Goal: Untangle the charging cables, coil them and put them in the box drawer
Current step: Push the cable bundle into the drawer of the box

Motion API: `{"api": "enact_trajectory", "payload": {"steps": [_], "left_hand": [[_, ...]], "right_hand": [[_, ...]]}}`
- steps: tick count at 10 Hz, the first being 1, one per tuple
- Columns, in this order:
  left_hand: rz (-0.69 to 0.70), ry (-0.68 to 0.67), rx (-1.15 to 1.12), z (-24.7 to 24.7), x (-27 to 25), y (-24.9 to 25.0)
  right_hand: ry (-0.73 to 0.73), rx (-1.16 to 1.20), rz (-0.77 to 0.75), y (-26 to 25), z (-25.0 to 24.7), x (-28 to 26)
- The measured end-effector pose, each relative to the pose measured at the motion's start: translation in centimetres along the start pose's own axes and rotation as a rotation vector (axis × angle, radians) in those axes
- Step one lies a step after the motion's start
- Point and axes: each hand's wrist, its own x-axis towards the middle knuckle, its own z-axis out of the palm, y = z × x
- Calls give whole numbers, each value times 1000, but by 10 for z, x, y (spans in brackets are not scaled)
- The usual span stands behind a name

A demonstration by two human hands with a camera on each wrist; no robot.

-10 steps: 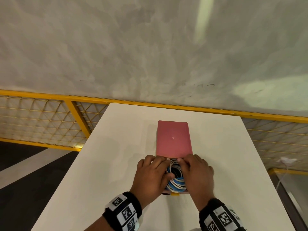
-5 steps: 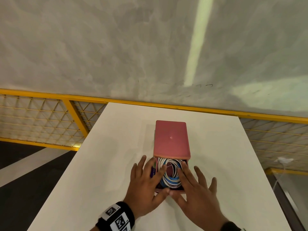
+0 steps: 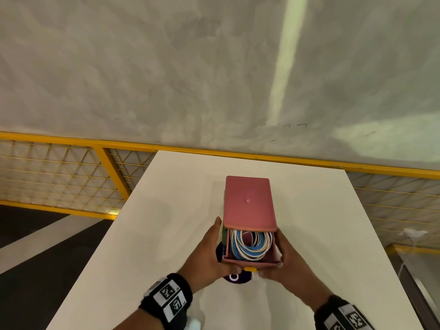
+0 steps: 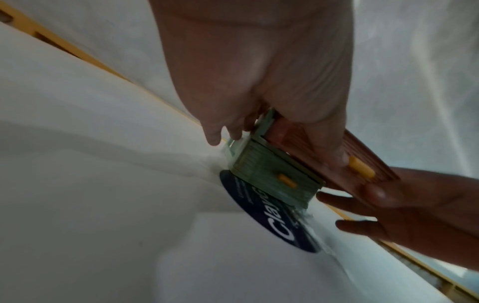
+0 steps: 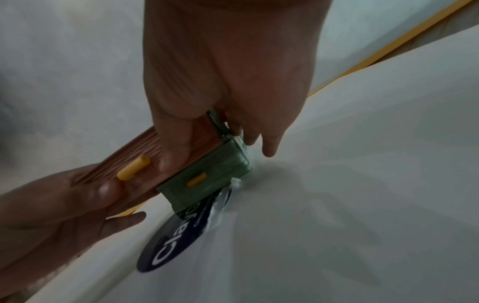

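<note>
1. Nearest the camera, the left hand point(image 3: 209, 253) and the right hand point(image 3: 289, 260) flank the pulled-out pink drawer point(image 3: 250, 262) of the box point(image 3: 248, 202), which serves as the landmark here.
2. The left hand's fingers point(image 4: 220, 131) lie along the box's left side, fairly straight, while its thumb presses the drawer front just left of the yellow drawer handle point(image 3: 250, 268).
3. The right hand's fingers point(image 5: 269, 143) lie along the box's right side, and its thumb presses the drawer front just right of that handle; both hands hold the drawer between them.
4. Below the pink drawer, the wrist views show a green drawer point(image 4: 274, 178) with its own yellow handle point(image 4: 286, 180), set further back into the box.
5. The coiled charging cables point(image 3: 250, 245), white, blue and dark loops, lie inside the open pink drawer, just in front of the box's pink top.
6. A dark round sticker point(image 4: 269, 215) with white lettering lies on the white bench point(image 3: 142, 234) under the front of the box.
7. Beyond the box, a yellow mesh fence point(image 3: 59, 177) runs behind the bench.
</note>
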Motion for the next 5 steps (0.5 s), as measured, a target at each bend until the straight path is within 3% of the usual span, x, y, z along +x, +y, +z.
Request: {"api": "enact_trajectory", "payload": {"steps": [1, 3, 5], "left_hand": [[17, 88, -30, -1, 11, 3], [-78, 353, -3, 8, 32, 4], [-84, 339, -2, 8, 31, 5]], "right_hand": [[134, -52, 21, -2, -4, 9], [426, 13, 57, -19, 7, 24], [420, 46, 74, -21, 9, 21]]}}
